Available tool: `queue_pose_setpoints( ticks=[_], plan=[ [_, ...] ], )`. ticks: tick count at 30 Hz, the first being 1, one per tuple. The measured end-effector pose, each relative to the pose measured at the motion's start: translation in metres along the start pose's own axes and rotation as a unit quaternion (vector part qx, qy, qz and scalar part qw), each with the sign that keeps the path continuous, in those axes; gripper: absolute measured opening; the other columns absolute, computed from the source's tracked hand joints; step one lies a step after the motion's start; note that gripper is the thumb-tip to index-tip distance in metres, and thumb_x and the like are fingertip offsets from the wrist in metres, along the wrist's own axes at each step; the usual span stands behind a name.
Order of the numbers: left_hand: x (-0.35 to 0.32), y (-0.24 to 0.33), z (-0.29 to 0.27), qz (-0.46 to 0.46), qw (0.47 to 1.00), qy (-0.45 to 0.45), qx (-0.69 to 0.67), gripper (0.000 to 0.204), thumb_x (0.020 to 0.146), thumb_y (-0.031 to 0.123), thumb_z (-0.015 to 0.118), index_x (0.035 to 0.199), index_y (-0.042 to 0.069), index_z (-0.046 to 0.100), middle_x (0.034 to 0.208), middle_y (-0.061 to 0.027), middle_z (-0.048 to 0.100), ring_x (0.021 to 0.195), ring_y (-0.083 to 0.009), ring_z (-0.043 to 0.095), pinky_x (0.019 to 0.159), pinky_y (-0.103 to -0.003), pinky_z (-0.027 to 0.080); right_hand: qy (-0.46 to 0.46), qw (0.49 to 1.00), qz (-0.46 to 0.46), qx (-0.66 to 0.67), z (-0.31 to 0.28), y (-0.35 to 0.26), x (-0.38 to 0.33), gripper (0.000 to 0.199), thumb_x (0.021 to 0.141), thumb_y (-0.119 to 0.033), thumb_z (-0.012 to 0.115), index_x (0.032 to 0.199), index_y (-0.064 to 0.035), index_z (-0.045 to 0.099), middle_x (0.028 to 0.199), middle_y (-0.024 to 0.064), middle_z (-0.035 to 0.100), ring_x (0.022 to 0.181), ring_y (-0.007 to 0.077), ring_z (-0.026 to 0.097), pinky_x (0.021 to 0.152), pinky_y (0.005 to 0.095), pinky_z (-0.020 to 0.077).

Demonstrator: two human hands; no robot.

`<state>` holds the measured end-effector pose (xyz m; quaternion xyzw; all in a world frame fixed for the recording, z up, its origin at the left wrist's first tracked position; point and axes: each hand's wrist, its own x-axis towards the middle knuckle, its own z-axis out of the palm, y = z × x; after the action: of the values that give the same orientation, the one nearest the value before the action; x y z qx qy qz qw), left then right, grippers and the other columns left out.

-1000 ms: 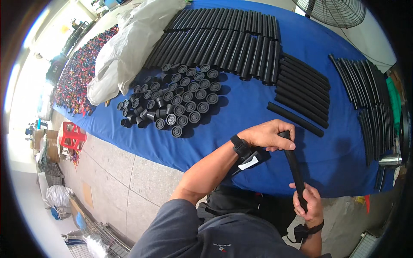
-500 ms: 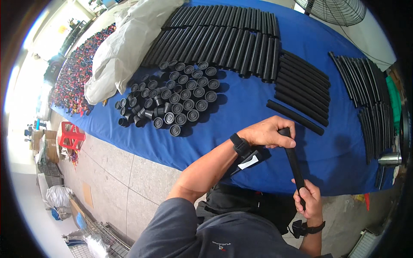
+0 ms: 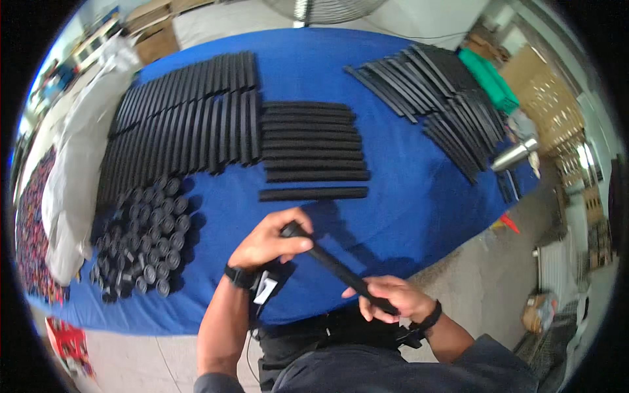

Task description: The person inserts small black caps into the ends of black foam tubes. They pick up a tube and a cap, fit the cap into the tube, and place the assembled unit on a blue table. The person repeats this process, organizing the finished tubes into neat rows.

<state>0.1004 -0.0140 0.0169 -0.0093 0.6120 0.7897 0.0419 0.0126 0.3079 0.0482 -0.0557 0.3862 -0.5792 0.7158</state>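
A black tube (image 3: 337, 267) slants between my two hands above the near side of the blue-covered table. My left hand (image 3: 270, 241) grips its upper end, which looks slightly wider, with the thumb across it. My right hand (image 3: 396, 298) is closed round the lower end, close to my body. Just beyond my left hand lies a single loose black tube (image 3: 314, 194). Behind that one, several matching tubes (image 3: 313, 145) lie side by side in a stack of rows. To the left sits a heap of round black caps (image 3: 154, 236), some upright and some tipped over.
Long black tubes (image 3: 190, 121) fill the table's left side, beside a white plastic sheet (image 3: 78, 157) and a pile of small colourful pieces (image 3: 33, 229). Thin black strips (image 3: 419, 82), a green bundle (image 3: 490, 80) and a metal cylinder (image 3: 514, 154) lie at the right. A fan (image 3: 321, 10) stands behind.
The view has swung to the right. The tube in my hands has turned from steep to more slanted, its lower end further right. Both hands still hold it.
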Motion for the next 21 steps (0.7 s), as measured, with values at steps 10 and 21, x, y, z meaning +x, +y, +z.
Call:
queue_pose_setpoints(
  ticks=[10,21],
  plan=[
    [-0.002,-0.007,0.002,-0.003,0.997,0.053,-0.047,0.030,0.082,0.019,0.085,0.092,0.003,0.061,0.066,-0.0006,0.056,0.048,-0.0080,0.051,0.043,-0.023,0.038,0.004,0.999,-0.024,0.023,0.010,-0.006,-0.007,0.037,0.109,-0.030,0.053,0.128,0.0009,0.057,0.084,0.0080,0.065,0.046,0.0072,0.049,0.040,0.0210,0.0365],
    [-0.002,-0.007,0.001,-0.001,0.996,0.048,-0.069,0.027,0.083,0.017,0.085,0.092,0.004,0.063,0.066,-0.0003,0.059,0.051,-0.0068,0.052,0.046,-0.022,0.040,0.070,0.993,-0.038,-0.091,0.008,-0.008,-0.011,0.039,0.105,-0.030,0.061,0.128,0.0007,0.060,0.081,0.0002,0.059,0.053,0.0025,0.050,0.045,0.0184,0.0371]
  ],
)
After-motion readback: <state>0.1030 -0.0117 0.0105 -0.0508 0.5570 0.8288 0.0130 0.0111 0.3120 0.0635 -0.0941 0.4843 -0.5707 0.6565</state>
